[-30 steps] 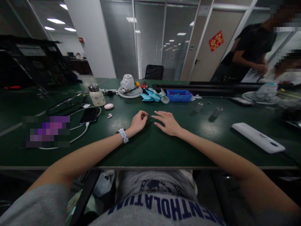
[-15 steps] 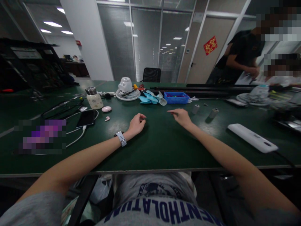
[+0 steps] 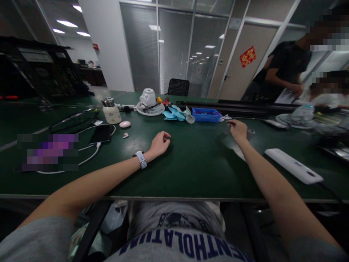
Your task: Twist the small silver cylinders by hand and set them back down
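Note:
My left hand [image 3: 160, 143] rests on the green table, fingers loosely curled and apart, holding nothing; a watch [image 3: 141, 159] is on that wrist. Over on the right, my right hand [image 3: 238, 131] has its thumb and fingertips closed at the top of a small grey metal cylinder [image 3: 227, 128]. The fingers partly cover this cylinder, and its base seems to be at the table. Behind the same hand a second metal cylinder [image 3: 252, 131] is mostly hidden, with only its top showing. A blue plastic bin [image 3: 206, 119] of small parts and light-blue fan blades [image 3: 174, 114] lie between and beyond my hands.
At the back stands a white fan [image 3: 148, 102]. To the left are a bottle [image 3: 112, 113], a pink case [image 3: 125, 124], a pink earbud [image 3: 125, 135] and a cabled phone [image 3: 100, 134]. A long white device [image 3: 293, 165] lies right; a person [image 3: 287, 69] stands beyond.
My right hand has moved right and slightly forward, from above bare table to the nearer small cylinder, and its fingers have closed there. The left hand stays put. The view has shifted slightly.

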The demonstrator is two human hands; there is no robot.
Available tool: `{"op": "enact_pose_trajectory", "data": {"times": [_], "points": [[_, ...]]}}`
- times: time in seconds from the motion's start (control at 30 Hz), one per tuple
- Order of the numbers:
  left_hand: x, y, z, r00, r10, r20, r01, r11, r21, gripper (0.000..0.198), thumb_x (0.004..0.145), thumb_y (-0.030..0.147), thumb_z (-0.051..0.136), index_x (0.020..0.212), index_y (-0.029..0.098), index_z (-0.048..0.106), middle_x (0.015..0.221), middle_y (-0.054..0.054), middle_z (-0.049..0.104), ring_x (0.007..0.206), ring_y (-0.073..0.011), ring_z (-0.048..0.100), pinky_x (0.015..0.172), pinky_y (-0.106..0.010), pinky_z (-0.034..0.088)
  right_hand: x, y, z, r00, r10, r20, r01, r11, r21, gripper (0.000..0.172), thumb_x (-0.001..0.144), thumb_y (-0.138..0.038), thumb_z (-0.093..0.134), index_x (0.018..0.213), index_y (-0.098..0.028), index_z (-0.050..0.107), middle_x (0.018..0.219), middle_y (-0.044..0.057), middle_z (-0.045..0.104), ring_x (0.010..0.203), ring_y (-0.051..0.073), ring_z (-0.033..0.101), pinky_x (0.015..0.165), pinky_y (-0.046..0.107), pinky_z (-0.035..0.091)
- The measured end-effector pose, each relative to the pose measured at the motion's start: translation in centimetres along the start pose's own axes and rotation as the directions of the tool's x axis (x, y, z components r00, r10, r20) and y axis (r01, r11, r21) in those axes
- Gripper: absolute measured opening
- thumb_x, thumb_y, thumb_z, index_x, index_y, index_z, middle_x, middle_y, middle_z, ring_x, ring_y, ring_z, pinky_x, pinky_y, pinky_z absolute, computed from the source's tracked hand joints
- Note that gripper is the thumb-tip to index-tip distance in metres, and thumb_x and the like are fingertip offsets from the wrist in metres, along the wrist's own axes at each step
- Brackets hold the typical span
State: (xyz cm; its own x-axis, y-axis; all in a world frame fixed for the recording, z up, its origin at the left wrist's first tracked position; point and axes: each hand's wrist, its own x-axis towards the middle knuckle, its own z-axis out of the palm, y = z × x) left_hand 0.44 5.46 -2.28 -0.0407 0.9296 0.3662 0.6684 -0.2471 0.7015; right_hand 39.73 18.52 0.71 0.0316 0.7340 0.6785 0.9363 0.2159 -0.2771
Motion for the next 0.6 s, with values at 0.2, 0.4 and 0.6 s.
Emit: {"op": "enact_pose_trajectory", "data": {"times": [0.2, 0.4, 0.6], "points": [[-0.03, 0.03, -0.08, 1.0, 0.013, 0.007, -0.013, 1.0, 0.008, 0.019, 0.081, 0.015, 0.053, 0.099, 0.017, 0.058, 0.107, -0.008, 0.063, 0.087, -0.0169, 0.063, 0.081, -0.034, 0.05, -0.08, 0.43, -0.09, 0.999, 0.014, -0.038, -0.014, 1.0, -0.004, 0.034, 0.083, -0.015, 0.046, 0.104, -0.017, 0.073, 0.106, 0.012, 0.072, 0.098, 0.026, 0.065, 0.089, 0.036, 0.045], [-0.03, -0.1, -0.16, 1.0, 0.007, 0.02, -0.008, 1.0, 0.02, 0.019, 0.08, 0.017, 0.054, 0.099, 0.018, 0.057, 0.108, -0.008, 0.062, 0.087, -0.0169, 0.063, 0.079, -0.033, 0.05, -0.21, 0.75, -0.26, 1.0, 0.026, -0.018, -0.025, 1.0, 0.013, 0.03, 0.084, -0.019, 0.05, 0.102, -0.019, 0.074, 0.102, 0.01, 0.073, 0.093, 0.026, 0.065, 0.087, 0.036, 0.046], [0.0, -0.2, -0.09, 1.0, 0.013, 0.023, -0.013, 1.0, 0.01, 0.018, 0.08, 0.017, 0.054, 0.098, 0.019, 0.057, 0.108, -0.007, 0.062, 0.087, -0.016, 0.063, 0.079, -0.032, 0.051, -0.12, 0.5, -0.3, 1.0, -0.01, -0.023, 0.011, 1.0, 0.011, 0.031, 0.083, -0.017, 0.049, 0.102, -0.019, 0.074, 0.103, 0.01, 0.073, 0.095, 0.027, 0.065, 0.087, 0.038, 0.047]]}}
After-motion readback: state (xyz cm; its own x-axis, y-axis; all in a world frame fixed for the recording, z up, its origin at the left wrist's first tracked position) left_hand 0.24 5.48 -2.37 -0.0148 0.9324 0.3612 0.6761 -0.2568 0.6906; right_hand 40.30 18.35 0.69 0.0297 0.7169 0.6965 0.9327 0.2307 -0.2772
